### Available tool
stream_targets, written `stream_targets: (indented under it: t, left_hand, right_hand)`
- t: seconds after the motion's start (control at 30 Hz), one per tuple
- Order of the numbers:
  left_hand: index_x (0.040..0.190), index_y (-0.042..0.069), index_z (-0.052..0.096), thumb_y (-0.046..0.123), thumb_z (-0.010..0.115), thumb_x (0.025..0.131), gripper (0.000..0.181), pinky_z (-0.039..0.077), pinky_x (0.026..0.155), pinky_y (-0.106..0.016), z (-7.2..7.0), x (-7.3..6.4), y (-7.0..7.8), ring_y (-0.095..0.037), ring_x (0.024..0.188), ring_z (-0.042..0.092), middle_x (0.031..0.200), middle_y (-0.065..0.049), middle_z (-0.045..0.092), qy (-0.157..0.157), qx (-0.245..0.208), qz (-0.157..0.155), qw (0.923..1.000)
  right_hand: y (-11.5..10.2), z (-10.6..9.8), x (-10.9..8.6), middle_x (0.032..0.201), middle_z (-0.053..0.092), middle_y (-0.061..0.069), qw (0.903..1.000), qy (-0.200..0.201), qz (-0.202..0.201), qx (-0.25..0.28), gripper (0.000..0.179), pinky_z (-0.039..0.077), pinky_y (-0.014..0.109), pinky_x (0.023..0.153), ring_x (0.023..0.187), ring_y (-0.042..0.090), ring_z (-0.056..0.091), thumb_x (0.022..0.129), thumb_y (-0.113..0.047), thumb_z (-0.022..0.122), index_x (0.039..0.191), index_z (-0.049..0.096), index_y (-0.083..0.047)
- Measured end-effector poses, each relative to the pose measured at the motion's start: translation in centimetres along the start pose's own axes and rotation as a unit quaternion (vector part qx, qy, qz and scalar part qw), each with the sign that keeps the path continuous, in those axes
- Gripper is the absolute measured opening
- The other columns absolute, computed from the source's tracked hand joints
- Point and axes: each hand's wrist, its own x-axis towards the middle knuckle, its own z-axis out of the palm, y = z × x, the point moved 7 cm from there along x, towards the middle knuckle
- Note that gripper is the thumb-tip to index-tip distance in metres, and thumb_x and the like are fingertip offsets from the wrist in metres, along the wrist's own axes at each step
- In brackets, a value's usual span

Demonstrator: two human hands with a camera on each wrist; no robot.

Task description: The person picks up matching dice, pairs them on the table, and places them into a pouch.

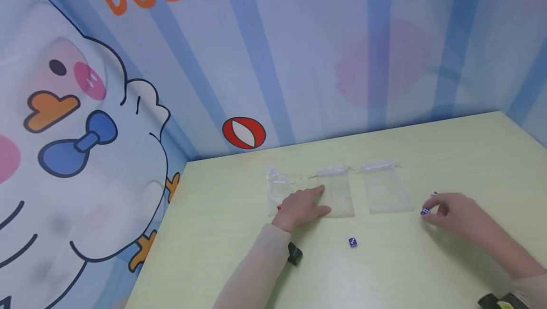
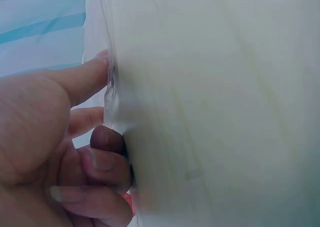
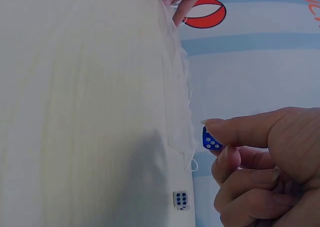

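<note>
Blue die (image 1: 425,211) sits pinched between thumb and forefinger of the right hand (image 1: 455,211), well to the right of the middle bag (image 1: 342,200), past the right bag (image 1: 388,190). The left hand (image 1: 300,208) is at the middle bag itself, thumb and forefinger spread apart and touching it, the other fingers bent; it appears to grip nothing. A second blue die (image 1: 353,242) rests on the worktop (image 1: 205,233) on the near side of the middle bag, and a white die (image 3: 180,199) lies far to that bag's right, near the right hand. Left of the middle bag is the left bag (image 1: 275,188), with a small red thing (image 1: 279,208) in or on it, partly hidden.

The step in hand looks like bringing a die to a bag, perhaps sorting by colour. The next move likely calls for the left hand to open the middle bag's gathered far end, where its mouth seems to be, so the right hand can release the die inside.
</note>
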Motion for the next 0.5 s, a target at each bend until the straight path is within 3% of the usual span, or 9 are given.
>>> stream_targets:
  t: [0.17, 0.33, 0.5]
  left_hand:
    - [0.151, 0.026, 0.044, 0.049, 0.064, 0.094, 0.065, 0.044, 0.098, -0.046, -0.1, -0.1, 0.1, -0.024, 0.128, 0.052, 0.146, 0.000, 0.052, 0.000, 0.005, -0.002, 1.0000]
    - [0.150, 0.026, 0.045, 0.049, 0.064, 0.093, 0.064, 0.044, 0.098, -0.046, -0.2, -0.2, 0.1, -0.025, 0.128, 0.052, 0.145, -0.001, 0.052, 0.000, 0.005, -0.004, 1.0000]
    - [0.150, 0.025, 0.045, 0.049, 0.065, 0.093, 0.065, 0.044, 0.098, -0.046, -0.2, -0.2, 0.1, -0.025, 0.128, 0.053, 0.144, -0.001, 0.053, 0.002, -0.002, -0.001, 1.0000]
  right_hand:
    - [-1.5, 1.9, -0.1, 0.067, 0.052, -0.002, 0.9995, -0.017, -0.016, 0.019, 0.017, 0.040, 0.029, 0.050, 0.055, 0.014, 0.048, 0.086, -0.012, 0.073, 0.098, 0.070, 0.001]
    - [-2.8, 4.0, -0.3, 0.067, 0.051, 0.000, 0.9971, -0.047, 0.000, 0.060, 0.014, 0.041, 0.028, 0.048, 0.055, 0.015, 0.049, 0.088, -0.011, 0.071, 0.099, 0.069, -0.003]
    - [-4.5, 5.3, -0.1, 0.066, 0.051, -0.002, 0.9974, -0.048, -0.010, 0.053, 0.010, 0.039, 0.028, 0.051, 0.057, 0.015, 0.047, 0.085, -0.009, 0.071, 0.095, 0.071, -0.006]
